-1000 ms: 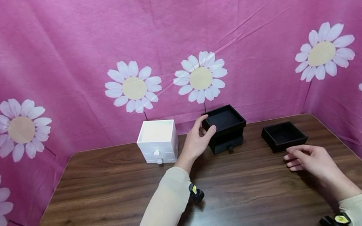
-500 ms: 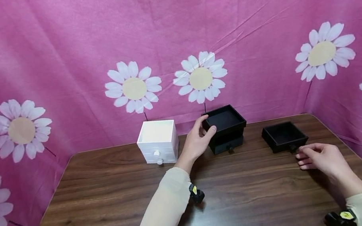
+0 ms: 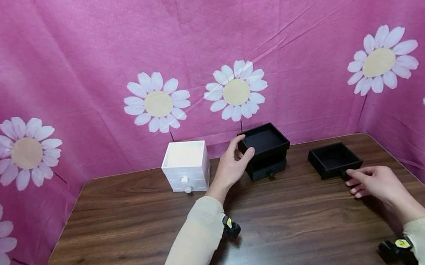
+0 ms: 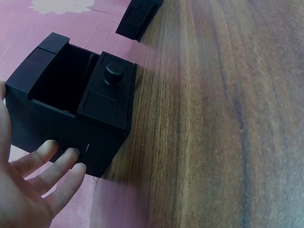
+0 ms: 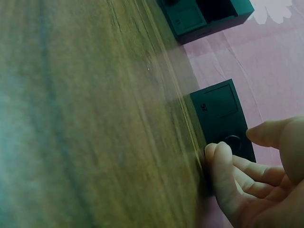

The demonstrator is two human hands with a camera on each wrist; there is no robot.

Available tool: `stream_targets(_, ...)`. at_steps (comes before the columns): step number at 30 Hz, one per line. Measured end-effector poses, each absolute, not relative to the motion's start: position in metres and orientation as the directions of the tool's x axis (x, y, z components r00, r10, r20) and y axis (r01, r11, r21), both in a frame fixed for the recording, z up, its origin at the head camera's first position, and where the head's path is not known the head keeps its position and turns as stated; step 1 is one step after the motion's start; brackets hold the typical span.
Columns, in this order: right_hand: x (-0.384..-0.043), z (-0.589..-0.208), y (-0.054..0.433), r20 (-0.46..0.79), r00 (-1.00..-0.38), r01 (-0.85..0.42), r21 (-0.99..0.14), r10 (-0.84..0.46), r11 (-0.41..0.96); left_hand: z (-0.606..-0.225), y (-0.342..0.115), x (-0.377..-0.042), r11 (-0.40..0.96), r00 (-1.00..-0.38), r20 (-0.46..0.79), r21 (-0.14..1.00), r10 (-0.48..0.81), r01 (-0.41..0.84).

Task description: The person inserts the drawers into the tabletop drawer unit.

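In the head view my left hand (image 3: 231, 163) touches the left side of a small black cabinet (image 3: 266, 154). Its lower compartment has a knob, and an empty opening lies above it. Several fingers (image 4: 69, 164) rest against the cabinet wall in the left wrist view, not wrapped round it. A loose black drawer (image 3: 332, 174) lies on the table to the right. My right hand (image 3: 377, 184) is at its front. The right wrist view shows the drawer's round knob (image 5: 232, 140) between thumb and fingers, with a narrow gap beside the thumb.
A white drawer cabinet (image 3: 188, 167) with two knobs stands left of the black one. All stand near the back of the wooden table (image 3: 113, 244). A pink cloth (image 3: 96, 53) printed with daisies hangs behind and at both sides.
My right hand has moved right along the loose drawer's front, then slightly back left to its knob. The left hand and both cabinets have stayed in place.
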State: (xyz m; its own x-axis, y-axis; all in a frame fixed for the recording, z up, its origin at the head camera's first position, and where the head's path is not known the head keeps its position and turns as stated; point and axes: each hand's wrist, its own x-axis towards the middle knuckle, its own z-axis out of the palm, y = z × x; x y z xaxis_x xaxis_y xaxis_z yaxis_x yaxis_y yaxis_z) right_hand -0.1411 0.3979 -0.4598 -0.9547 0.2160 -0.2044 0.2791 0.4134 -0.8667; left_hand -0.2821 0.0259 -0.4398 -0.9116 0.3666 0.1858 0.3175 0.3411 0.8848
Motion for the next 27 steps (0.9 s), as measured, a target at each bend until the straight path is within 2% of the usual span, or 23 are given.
stream_targets(10,-0.150,-0.461,0.398,-0.255,-0.940,0.331,-0.842,0.227,0.426,-0.439,0.025,-0.283,0.347,-0.912,0.181,0.883,0.367,0.315)
stream_targets(18,-0.154,-0.459,0.396,-0.255,-0.945,0.321,-0.840,0.204,0.437,-0.439,0.025,-0.283,0.337,-0.916,0.178,0.890,0.361,0.306)
stream_targets(27,-0.153,-0.462,0.392,-0.243,-0.939,0.324,-0.864,0.245,0.384,-0.438,0.026,-0.281,0.324,-0.915,0.173,0.897,0.364,0.299)
